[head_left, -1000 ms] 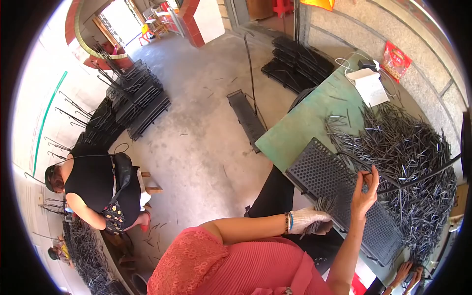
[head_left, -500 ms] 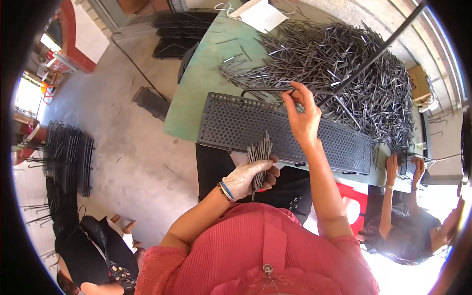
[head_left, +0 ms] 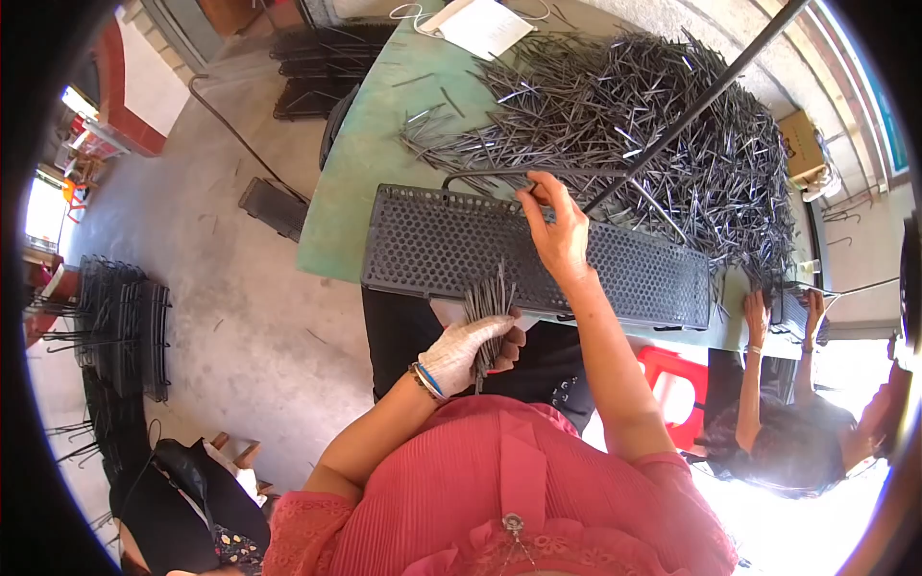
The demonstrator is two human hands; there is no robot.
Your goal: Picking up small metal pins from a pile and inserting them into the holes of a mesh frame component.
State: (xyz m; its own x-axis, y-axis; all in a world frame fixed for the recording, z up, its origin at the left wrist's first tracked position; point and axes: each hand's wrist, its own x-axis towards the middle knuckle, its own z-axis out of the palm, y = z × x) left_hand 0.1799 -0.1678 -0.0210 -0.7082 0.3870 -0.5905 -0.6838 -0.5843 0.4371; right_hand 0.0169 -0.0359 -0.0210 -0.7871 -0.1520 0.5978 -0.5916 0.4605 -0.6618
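Note:
My left hand (head_left: 468, 353), in a white glove, is closed round a bundle of thin dark strips (head_left: 491, 300) that fans out upward. The bundle is held just off the near edge of a long black perforated metal tray (head_left: 432, 240). My bare right hand (head_left: 559, 226) reaches over the tray. Its thumb and forefinger pinch a thin dark strip at the far rim, beside a bent black rod (head_left: 480, 174) running along that rim. The fingers partly hide the strip, and its exact fit in the rim holes cannot be made out.
A big heap of loose dark strips (head_left: 663, 125) covers the far part of the green table (head_left: 336, 211). A white mask (head_left: 478, 27) lies at its far edge. A long black rod (head_left: 711, 96) slants up rightward. Another person's hands (head_left: 757, 317) work at right. Stacked black racks (head_left: 120, 317) stand at left.
The whole view has shifted slightly, moving the table and tray left in the picture. My left hand still grips the bundle, and my right fingers remain pinched at the tray's far rim.

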